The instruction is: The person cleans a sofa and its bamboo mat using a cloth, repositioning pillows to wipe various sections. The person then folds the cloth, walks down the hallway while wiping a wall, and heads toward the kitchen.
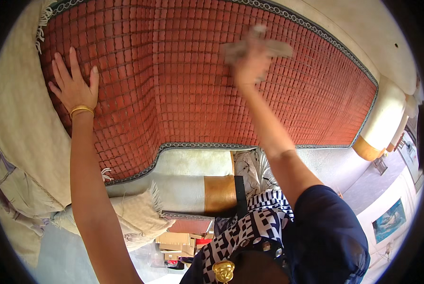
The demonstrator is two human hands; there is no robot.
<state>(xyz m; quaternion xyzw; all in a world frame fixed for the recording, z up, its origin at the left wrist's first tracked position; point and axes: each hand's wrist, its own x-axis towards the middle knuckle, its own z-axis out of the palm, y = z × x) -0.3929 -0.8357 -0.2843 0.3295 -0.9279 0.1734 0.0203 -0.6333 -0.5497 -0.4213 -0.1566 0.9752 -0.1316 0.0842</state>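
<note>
A red-brown tile seat mat [194, 106] with a dark patterned border covers a pale leather sofa [187, 159]. Flat on the mat's left part, fingers spread, lies my left hand [75, 85], a gold-coloured bangle at the wrist. Farther right, my right hand [252, 67] is blurred and grips a greyish-brown cloth [279, 49] against the mat's surface. The cloth's edges stick out on both sides of the fingers.
A beige fringed cover [24, 99] drapes over the sofa at the left. Gold-coloured trim [219, 193] ends the near armrest. Cardboard boxes [176, 241] are stacked on the floor below. A blue picture [389, 220] hangs on the wall at the right.
</note>
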